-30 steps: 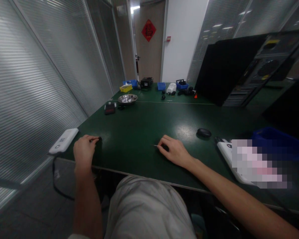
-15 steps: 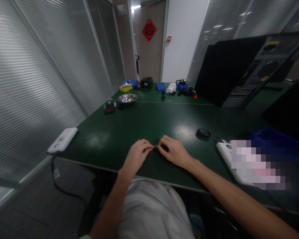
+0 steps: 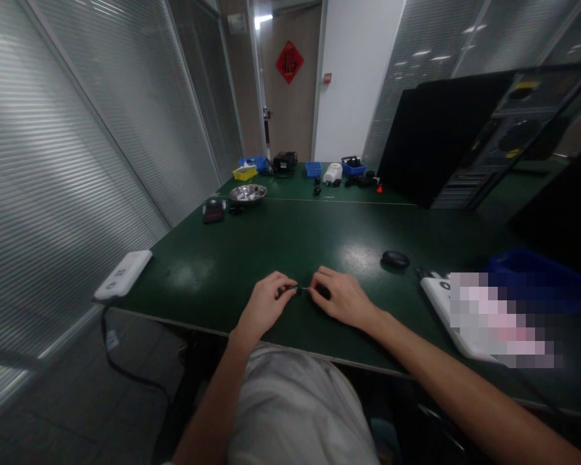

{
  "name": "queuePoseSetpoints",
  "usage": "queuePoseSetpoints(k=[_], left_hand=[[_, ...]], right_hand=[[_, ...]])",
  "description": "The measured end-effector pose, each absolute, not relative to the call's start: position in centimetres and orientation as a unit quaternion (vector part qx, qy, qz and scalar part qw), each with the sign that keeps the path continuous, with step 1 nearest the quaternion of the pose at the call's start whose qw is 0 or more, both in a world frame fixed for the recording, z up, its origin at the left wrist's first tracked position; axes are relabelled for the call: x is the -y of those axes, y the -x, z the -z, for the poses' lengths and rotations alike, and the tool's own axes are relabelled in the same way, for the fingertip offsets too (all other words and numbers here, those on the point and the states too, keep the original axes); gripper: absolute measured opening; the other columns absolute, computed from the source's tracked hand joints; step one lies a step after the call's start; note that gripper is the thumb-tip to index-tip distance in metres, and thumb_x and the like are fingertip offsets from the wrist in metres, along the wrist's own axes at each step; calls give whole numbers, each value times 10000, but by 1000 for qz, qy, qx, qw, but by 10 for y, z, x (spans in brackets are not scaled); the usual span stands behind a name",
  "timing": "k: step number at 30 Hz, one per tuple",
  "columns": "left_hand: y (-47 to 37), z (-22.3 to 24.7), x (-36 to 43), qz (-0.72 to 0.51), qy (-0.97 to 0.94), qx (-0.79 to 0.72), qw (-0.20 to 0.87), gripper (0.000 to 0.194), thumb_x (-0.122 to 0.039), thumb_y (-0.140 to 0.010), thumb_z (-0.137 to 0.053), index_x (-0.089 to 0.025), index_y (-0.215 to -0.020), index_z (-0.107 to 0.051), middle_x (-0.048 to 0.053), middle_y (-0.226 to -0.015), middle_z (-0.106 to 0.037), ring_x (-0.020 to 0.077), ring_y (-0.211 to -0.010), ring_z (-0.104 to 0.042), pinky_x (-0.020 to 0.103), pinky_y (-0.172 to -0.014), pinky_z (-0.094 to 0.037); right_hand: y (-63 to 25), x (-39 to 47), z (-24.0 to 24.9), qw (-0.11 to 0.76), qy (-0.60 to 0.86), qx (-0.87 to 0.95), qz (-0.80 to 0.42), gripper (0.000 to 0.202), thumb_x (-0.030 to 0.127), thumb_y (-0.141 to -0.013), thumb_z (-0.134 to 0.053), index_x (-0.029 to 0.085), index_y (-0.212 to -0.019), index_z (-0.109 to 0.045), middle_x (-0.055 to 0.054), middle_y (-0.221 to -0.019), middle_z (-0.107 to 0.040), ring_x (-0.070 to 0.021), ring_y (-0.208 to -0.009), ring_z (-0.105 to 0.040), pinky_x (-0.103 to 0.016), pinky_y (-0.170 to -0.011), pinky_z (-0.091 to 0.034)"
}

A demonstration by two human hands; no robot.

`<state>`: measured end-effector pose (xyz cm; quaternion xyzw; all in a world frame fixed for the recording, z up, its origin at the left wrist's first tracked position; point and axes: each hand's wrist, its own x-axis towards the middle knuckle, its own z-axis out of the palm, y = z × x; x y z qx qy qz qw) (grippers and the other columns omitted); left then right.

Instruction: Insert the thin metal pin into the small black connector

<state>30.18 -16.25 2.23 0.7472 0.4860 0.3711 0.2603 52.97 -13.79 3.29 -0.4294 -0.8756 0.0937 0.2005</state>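
Note:
Just above the green table point(image 3: 290, 236), near its front edge, my two hands face each other with their fingertips a short way apart. My left hand point(image 3: 267, 300) pinches a small dark piece point(image 3: 298, 290) between thumb and forefinger. My right hand point(image 3: 341, 296) is closed in a pinch on the end of a thin light-coloured strip or pin point(image 3: 305, 289), which spans the gap to the dark piece. Both items are too small to name. My curled fingers hide part of what they hold.
A black mouse point(image 3: 395, 259) lies to the right, beside a white device point(image 3: 448, 316) and a blue tray point(image 3: 537, 278). Left stands a white power unit point(image 3: 124, 274). Farther back are a metal dish point(image 3: 248, 194), a yellow bin point(image 3: 244, 173) and a computer case point(image 3: 445, 142).
My fingertips have moved slightly apart, so more of the thin strip and the dark piece shows between them. Both hands keep their pinch.

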Motion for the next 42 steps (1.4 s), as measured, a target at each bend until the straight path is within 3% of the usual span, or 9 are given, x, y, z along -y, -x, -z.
queuePoseSetpoints(k=[6, 32, 42], left_hand=[[-302, -22, 160, -373, -742, -494, 258, 135, -196, -927, -661, -218, -983, -782, 48, -981, -732, 174, -871, -670, 290, -801, -506], [-304, -20, 158, -384, -718, -509, 279, 123, -212, -873, -712, -233, -949, -806, 41, -890, -749, 175, -788, -678, 294, -741, -520], [-303, -17, 161, -418, -694, -504, 300, 109, -239, -875, -735, -253, -939, -821, 27, -953, -794, 202, -871, -732, 315, -844, -567]], right_hand=[[-527, 140, -32, 199, 421, 881, -81, 156, 332, -1010, -542, 225, -956, -642, -18, -955, -618, -145, -753, -586, -279, -651, -354], [-516, 140, -28, 194, 392, 897, -63, 173, 339, -1049, -495, 224, -1008, -617, -30, -995, -620, -150, -779, -598, -281, -637, -360], [-515, 140, -29, 204, 393, 893, -78, 174, 341, -1063, -473, 223, -1020, -593, -34, -1013, -617, -158, -799, -608, -282, -656, -382]])
